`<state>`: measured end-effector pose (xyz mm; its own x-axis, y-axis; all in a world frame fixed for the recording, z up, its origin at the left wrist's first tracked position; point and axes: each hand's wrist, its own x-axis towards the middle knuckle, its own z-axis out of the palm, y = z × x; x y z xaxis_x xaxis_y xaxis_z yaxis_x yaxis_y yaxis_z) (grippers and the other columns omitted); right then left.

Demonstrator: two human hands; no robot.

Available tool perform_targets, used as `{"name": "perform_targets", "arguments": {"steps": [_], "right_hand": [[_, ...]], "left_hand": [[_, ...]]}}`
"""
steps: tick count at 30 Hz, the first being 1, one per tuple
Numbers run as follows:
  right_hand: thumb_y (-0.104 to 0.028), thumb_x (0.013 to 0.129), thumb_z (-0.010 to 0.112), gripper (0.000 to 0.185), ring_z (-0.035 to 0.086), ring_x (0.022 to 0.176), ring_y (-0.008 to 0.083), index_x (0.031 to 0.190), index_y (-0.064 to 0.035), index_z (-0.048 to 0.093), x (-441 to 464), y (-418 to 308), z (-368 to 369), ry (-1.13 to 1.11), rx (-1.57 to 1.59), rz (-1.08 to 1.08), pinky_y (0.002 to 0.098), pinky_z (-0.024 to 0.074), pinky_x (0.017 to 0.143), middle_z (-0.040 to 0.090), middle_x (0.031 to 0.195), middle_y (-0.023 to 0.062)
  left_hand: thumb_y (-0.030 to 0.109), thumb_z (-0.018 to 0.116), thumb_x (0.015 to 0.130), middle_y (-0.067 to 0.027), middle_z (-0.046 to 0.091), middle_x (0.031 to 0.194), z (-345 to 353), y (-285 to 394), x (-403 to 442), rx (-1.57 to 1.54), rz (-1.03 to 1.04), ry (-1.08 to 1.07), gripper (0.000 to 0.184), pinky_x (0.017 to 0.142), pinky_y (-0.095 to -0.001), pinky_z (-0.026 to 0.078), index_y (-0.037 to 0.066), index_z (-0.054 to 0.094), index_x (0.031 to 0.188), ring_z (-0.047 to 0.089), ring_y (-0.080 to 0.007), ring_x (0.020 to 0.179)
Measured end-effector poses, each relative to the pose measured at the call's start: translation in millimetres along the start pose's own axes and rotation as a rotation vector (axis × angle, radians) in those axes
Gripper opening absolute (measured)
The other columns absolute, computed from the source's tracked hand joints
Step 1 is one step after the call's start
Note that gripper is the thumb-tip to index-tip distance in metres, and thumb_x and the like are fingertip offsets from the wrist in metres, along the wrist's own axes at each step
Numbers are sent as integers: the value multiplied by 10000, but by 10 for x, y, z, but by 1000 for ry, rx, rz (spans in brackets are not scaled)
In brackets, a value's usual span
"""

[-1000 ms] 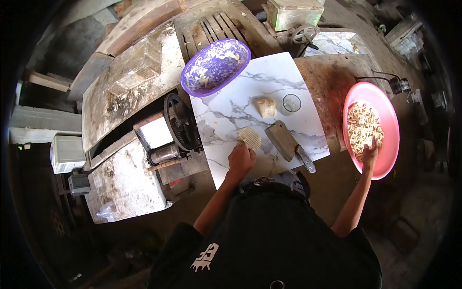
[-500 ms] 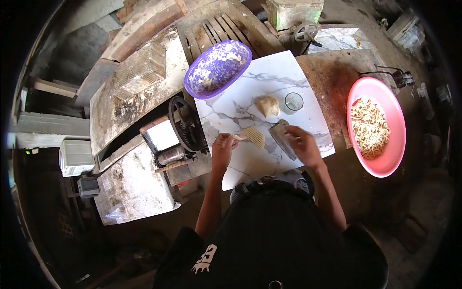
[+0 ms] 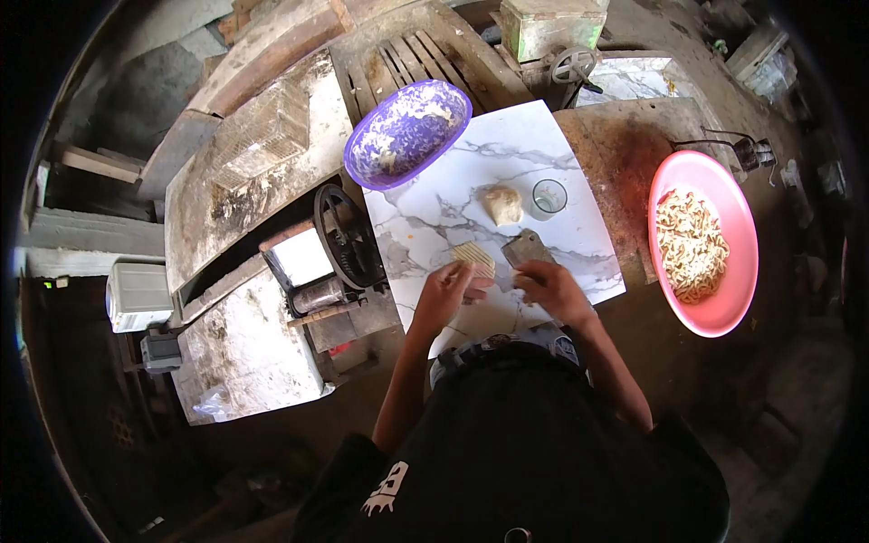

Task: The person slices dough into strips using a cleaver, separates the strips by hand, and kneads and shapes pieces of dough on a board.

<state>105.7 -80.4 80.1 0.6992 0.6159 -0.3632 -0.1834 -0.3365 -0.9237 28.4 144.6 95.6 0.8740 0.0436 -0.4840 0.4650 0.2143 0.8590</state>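
Slanting down-right mid-frame, dough strips (image 3: 473,257) lie above your left hand (image 3: 444,291), farther from your right hand (image 3: 554,291); finger grips unclear.

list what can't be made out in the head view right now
Head view, handle of the cleaver: hidden by the right hand.
Head view, near side of the ridged piece: partly covered by the left hand.
Head view, anything in the right hand's pinch: too small, blurred.
Head view, whether the glass holds anything: too small.
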Motion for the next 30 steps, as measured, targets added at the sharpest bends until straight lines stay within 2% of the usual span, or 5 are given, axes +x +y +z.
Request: {"name": "perform_targets", "arguments": {"steps": [4,7,12,17,30], "right_hand": [[-636,942,383,741,613,937,185,1299,0,517,-510,457,-935,82,323,-302,371,526,747,613,1105,113],[-185,997,476,311,583,866,153,1251,-47,590,-1043,521,-1844,768,-295,-5,280,488,774,648,1023,73],[-210,970,534,304,622,1043,266,1203,-32,617,-1277,1008,-2495,1292,-1455,84,349,481,901,629,1195,170],[-107,909,639,263,636,1003,211,1152,-5,637,-588,858,-1504,924,-232,-115,334,497,876,674,1102,140],[-181,889,634,314,664,946,324,1175,-52,620,295,145,254,101,-355,-211,397,513,835,668,1093,167]], "left_hand": [[282,616,914,-144,702,972,-391,-672,543,433,246,397,311,713,-332,520,9,656,1057,683,-231,809],[260,647,865,-141,672,983,-464,-795,690,740,321,584,290,744,-399,516,48,672,1060,659,-308,842],[276,671,837,-120,637,976,-376,-840,773,980,260,616,269,764,-428,506,99,690,1039,634,-312,911],[300,687,831,-110,637,968,-259,-788,760,969,180,621,248,760,-432,502,116,695,997,626,-313,926],[203,638,891,-112,640,885,-308,-814,775,514,308,437,224,748,-348,492,-9,623,962,619,-219,818]]}}
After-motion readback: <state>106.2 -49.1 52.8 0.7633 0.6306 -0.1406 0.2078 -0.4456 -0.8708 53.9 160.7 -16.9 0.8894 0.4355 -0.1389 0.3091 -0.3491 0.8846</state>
